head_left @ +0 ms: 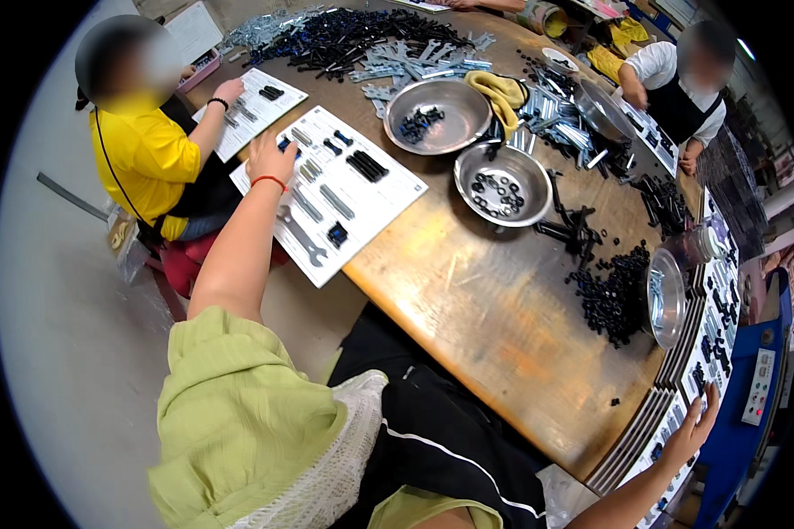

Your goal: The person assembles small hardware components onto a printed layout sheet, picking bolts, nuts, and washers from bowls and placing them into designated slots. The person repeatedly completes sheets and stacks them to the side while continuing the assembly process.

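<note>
My left hand (271, 161), with a red cord at the wrist, reaches over the left edge of a white printed board (381, 198). Its fingers are apart, close beside a small blue-and-black part (284, 145). On the board lie black bolts (367, 166), silver rods (336, 202), an open-end wrench (303, 236) and a black-and-blue piece (337, 234). Far to the right, my right hand (690, 430) is open, fingers spread over the stacked boards (670, 401), which carry similar parts. Whether its fingertips touch them I cannot tell.
Steel bowls (439, 91) (527, 163) hold small black parts and rings. Piles of black hardware (370, 35), wrenches (423, 60) and black nuts (610, 295) cover parts of the metal tabletop (494, 326). Co-workers sit at left, in yellow (141, 145), and far right. A blue machine (750, 397) stands at right.
</note>
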`<move>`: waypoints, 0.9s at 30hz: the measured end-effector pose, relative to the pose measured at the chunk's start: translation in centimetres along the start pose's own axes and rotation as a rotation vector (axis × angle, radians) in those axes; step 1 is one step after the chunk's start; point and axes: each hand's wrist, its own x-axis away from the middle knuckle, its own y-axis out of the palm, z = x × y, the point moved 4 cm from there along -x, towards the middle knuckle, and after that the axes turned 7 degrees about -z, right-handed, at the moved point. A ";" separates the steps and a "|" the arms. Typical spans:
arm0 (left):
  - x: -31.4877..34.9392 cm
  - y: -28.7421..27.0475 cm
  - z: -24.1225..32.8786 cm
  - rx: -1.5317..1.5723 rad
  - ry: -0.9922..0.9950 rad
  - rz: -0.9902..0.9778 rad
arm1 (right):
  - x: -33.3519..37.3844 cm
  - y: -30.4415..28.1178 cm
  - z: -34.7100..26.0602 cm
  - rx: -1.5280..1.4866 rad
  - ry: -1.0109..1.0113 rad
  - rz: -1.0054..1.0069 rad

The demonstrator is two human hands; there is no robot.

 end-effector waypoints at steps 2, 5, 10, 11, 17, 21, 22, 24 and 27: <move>-4.0 1.8 -7.0 -0.040 -0.112 -0.105 | 0.4 3.1 -2.0 0.030 -0.040 -0.052; -4.7 4.2 -8.0 -0.017 -0.143 -0.278 | 2.6 4.7 -4.4 0.124 -0.013 -0.116; -9.2 8.3 -13.9 0.517 -0.011 -0.108 | 5.9 7.1 -5.4 0.042 0.027 -0.181; -10.5 8.7 -15.2 0.492 0.030 -0.112 | 6.5 7.4 -5.4 0.052 0.050 -0.190; -11.3 9.8 -16.1 0.430 0.167 -0.237 | 9.7 10.2 -6.0 -0.007 0.160 -0.188; -5.5 10.4 -9.4 0.546 0.129 -0.283 | 11.7 13.1 -6.6 -0.027 0.191 -0.258; -4.3 9.8 -8.9 0.665 0.036 -0.318 | 11.9 14.3 -7.4 -0.071 0.175 -0.279; -4.6 10.5 -11.9 0.661 0.119 -0.318 | 11.9 17.9 -9.0 -0.159 0.107 -0.340; 1.6 10.9 -6.3 0.628 0.148 -0.456 | 13.9 21.4 -10.4 -0.205 0.082 -0.407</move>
